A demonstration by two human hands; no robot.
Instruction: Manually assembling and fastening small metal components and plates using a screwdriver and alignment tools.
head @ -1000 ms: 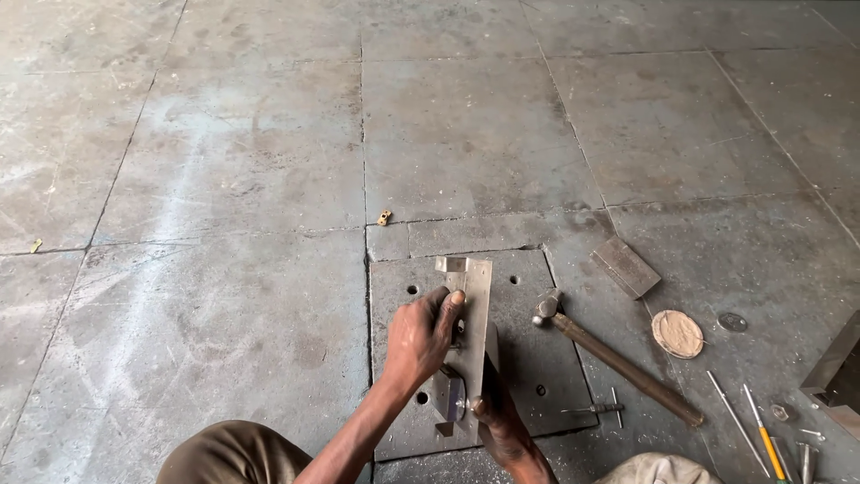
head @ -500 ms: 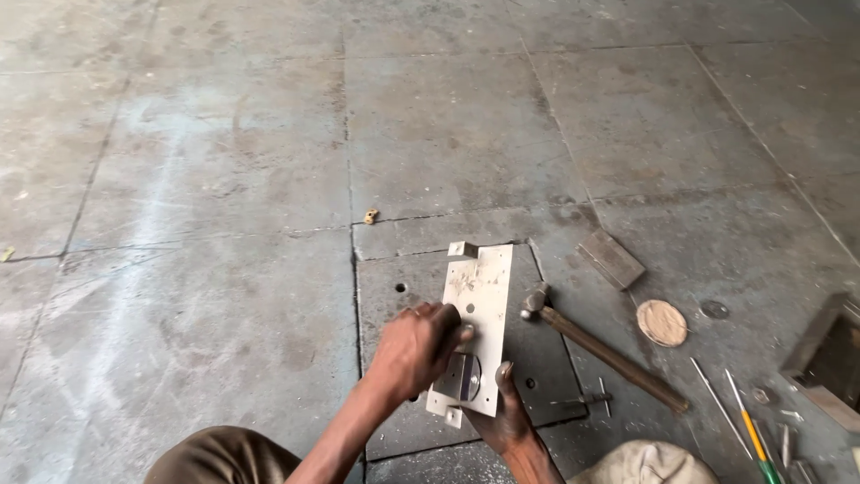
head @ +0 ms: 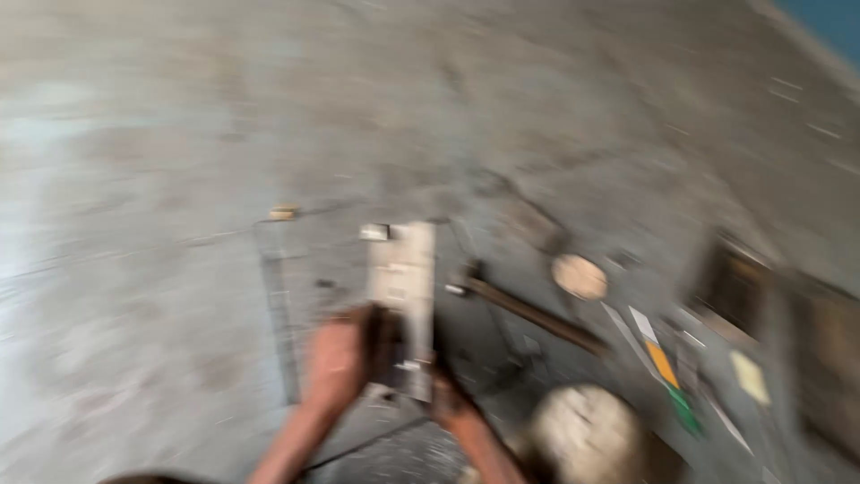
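A heavily motion-blurred view looking down at a grey concrete floor (head: 161, 134). Nearest the viewer, two bare forearms rise from the bottom edge. The left hand (head: 345, 358) rests on the lower left side of a pale, flat metal plate (head: 405, 278); its fingers seem curled over the plate's edge, though the blur makes it impossible to tell how firmly they close. The right hand (head: 446, 399) sits at the plate's lower right corner, mostly hidden, and whether its fingers are open or gripping cannot be told. The plate lies on a darker square steel slab (head: 296, 296) set on the floor. It is a long narrow rectangle whose long axis runs away from the viewer, near end under the hands, far end pointing up the frame with a small block-like tab at its far left corner. It looks rigid, thin and fairly heavy for its size, probably hard-edged and smooth, so the long side edges near the lower end look the safest place to hold it. Just right of the plate lies a hammer (head: 524, 309), head beside the plate, handle slanting away to the right. Beyond it sits a round tan disc (head: 580, 276), with blurred tools and dark boxes (head: 743, 287) further right.
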